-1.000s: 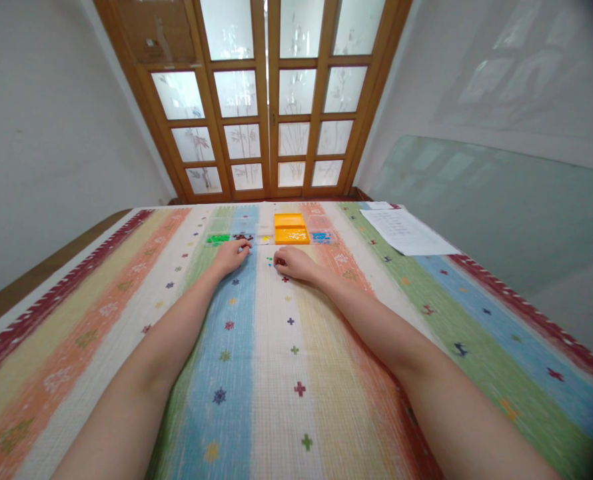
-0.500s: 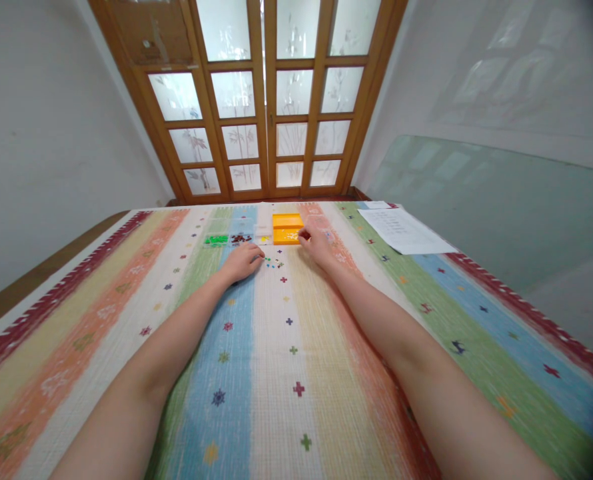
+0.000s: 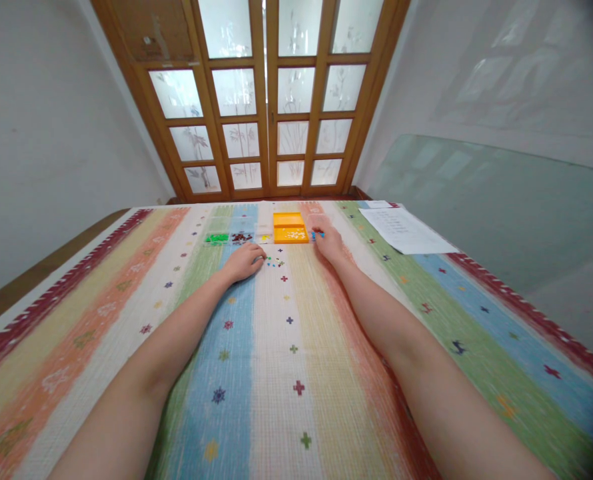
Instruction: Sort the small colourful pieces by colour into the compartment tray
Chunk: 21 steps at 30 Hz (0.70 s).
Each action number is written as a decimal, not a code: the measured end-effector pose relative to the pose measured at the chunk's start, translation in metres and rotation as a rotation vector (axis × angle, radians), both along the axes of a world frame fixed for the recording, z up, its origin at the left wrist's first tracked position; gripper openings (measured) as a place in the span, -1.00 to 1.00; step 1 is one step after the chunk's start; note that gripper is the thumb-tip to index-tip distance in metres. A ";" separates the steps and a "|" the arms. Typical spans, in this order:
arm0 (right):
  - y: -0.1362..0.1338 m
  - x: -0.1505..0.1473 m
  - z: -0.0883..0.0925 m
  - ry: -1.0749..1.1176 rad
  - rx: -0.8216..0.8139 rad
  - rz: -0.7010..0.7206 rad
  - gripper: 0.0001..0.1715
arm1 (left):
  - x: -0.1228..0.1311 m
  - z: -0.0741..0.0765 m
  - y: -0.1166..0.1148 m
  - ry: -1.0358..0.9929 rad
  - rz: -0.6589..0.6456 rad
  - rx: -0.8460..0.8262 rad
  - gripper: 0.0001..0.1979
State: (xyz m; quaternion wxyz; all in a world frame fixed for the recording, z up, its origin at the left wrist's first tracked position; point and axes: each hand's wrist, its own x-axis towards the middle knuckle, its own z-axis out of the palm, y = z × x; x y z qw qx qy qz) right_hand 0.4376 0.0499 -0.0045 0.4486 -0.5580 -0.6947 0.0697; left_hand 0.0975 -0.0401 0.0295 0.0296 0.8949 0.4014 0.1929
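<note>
My left hand (image 3: 245, 263) rests on the striped cloth with its fingers curled; whatever may be between them is hidden. Just off its fingertips lie several tiny beads (image 3: 275, 263) of mixed colours. My right hand (image 3: 329, 243) is at a clear box, thumb and fingers drawn together at the blue beads (image 3: 318, 235). Too small to make out is anything in that pinch. Beside it on the left is an open orange box (image 3: 290, 220) with white beads (image 3: 295, 235) in its near half.
Left of the orange box stand clear boxes with yellow beads (image 3: 264, 238), dark red-brown beads (image 3: 241, 237) and green beads (image 3: 217, 238). A printed paper sheet (image 3: 404, 230) lies at the right. Beyond the table's far edge are wood-framed glass doors (image 3: 267, 120).
My right hand has moved right, from the white beads in the orange box to the blue beads. The left hand has stayed almost in place.
</note>
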 end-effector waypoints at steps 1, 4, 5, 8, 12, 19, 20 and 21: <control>0.000 -0.001 -0.001 -0.029 -0.001 -0.001 -0.61 | 0.000 0.000 0.000 -0.002 -0.001 -0.002 -0.73; 0.000 -0.002 -0.002 -0.084 -0.006 0.006 -0.58 | 0.000 0.000 0.000 -0.006 -0.001 -0.008 -0.71; 0.000 -0.002 -0.002 -0.086 -0.005 0.006 -0.58 | 0.000 0.000 0.000 -0.007 -0.002 -0.009 -0.71; -0.003 -0.004 0.001 -0.079 -0.003 0.000 -0.60 | 0.000 0.000 -0.001 -0.010 -0.002 -0.016 -0.70; -0.011 -0.009 0.008 -0.090 0.045 0.028 -0.65 | 0.000 -0.001 0.000 -0.013 0.007 -0.027 -0.69; -0.023 -0.028 0.015 -0.205 0.056 0.112 -0.69 | 0.000 -0.004 0.003 -0.007 0.003 -0.033 -0.66; -0.025 -0.031 0.016 -0.226 0.056 0.131 -0.69 | 0.000 -0.004 0.003 -0.008 -0.006 -0.038 -0.66; -0.026 -0.033 0.016 -0.244 0.058 0.152 -0.70 | 0.000 -0.004 0.003 -0.009 -0.020 -0.041 -0.65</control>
